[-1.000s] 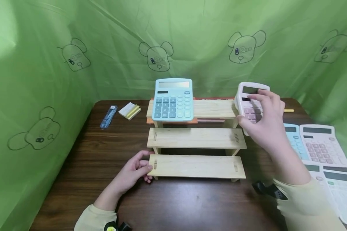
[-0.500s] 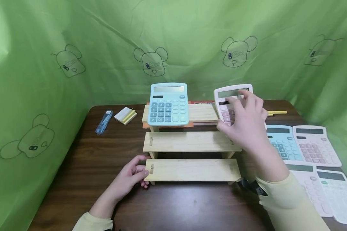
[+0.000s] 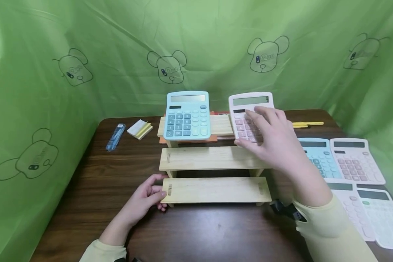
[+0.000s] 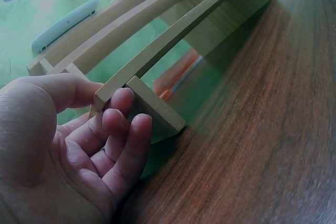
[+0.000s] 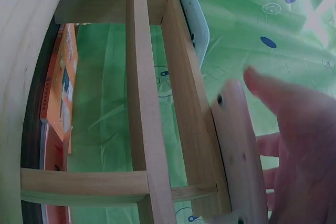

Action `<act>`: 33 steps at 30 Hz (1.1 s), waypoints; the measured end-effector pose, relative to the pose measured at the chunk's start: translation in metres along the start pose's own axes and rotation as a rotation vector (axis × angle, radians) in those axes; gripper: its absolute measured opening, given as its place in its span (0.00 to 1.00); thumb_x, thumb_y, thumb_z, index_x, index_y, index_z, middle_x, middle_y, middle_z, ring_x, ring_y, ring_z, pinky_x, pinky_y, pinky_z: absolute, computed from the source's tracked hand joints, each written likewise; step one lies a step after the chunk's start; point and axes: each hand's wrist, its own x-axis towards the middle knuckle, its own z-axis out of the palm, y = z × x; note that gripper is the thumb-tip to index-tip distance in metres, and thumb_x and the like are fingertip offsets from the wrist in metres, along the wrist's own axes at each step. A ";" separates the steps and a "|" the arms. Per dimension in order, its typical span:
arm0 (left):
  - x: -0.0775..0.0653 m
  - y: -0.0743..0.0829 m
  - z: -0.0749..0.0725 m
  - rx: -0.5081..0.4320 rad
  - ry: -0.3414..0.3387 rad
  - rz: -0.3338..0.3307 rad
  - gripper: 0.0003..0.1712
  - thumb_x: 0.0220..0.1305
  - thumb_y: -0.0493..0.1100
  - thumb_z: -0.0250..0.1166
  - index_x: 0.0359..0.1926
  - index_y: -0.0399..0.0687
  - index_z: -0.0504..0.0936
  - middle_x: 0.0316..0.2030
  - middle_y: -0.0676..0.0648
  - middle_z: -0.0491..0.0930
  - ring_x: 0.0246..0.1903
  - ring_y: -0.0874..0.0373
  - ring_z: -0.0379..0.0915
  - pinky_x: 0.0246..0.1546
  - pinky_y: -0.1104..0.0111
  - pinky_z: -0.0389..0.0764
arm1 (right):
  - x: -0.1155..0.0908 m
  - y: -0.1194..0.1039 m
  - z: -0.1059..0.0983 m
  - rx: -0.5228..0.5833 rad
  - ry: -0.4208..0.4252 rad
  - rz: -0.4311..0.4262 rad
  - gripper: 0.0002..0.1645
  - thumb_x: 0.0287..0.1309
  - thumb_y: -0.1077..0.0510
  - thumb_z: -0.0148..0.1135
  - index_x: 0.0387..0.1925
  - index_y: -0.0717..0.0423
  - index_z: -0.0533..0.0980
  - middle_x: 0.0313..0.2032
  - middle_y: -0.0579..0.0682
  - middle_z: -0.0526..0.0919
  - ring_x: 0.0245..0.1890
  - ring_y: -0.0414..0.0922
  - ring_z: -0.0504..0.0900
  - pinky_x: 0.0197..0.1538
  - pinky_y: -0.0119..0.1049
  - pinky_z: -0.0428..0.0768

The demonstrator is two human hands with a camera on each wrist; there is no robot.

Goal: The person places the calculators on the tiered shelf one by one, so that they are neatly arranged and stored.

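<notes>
Calculator (image 3: 243, 105), upper centre-right, beneath loose, ungripping right hand (image 3: 275, 140): likely light, rigid, slick; best held by side edges. Lower centre: shelf (image 3: 216, 190) pinched by left hand (image 3: 145, 195).

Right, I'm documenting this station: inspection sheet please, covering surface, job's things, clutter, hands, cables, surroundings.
Surface: dark wooden table.
Job's things: wooden rack, three tiers; blue calculator and pink calculator at the top tier.
Clutter: four more calculators, yellow sticks, blue packet, notepad, orange item.
Hands: left hand holds lowest tier's left end; right hand over pink calculator's front, grip unclear.
Cables: nothing seen.
Surroundings: green sheeting with cartoon faces.
</notes>
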 end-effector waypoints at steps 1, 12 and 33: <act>0.000 0.000 0.000 0.000 0.000 0.001 0.27 0.70 0.36 0.57 0.65 0.38 0.58 0.38 0.31 0.80 0.22 0.54 0.76 0.29 0.50 0.84 | 0.000 0.000 0.000 0.011 -0.010 -0.029 0.50 0.48 0.28 0.67 0.67 0.49 0.67 0.65 0.58 0.65 0.63 0.60 0.60 0.62 0.62 0.60; 0.001 -0.001 0.000 0.010 0.004 0.005 0.27 0.70 0.37 0.58 0.65 0.38 0.59 0.35 0.31 0.80 0.22 0.54 0.76 0.28 0.49 0.84 | -0.003 0.013 0.001 0.149 -0.025 -0.216 0.35 0.49 0.50 0.75 0.60 0.48 0.74 0.69 0.56 0.58 0.68 0.56 0.55 0.63 0.59 0.64; 0.000 0.001 -0.001 0.001 0.000 -0.002 0.27 0.70 0.36 0.57 0.66 0.38 0.58 0.36 0.31 0.80 0.23 0.54 0.76 0.29 0.50 0.84 | 0.003 0.020 0.008 0.188 0.020 -0.192 0.31 0.50 0.51 0.75 0.56 0.48 0.76 0.67 0.53 0.63 0.67 0.54 0.58 0.57 0.55 0.67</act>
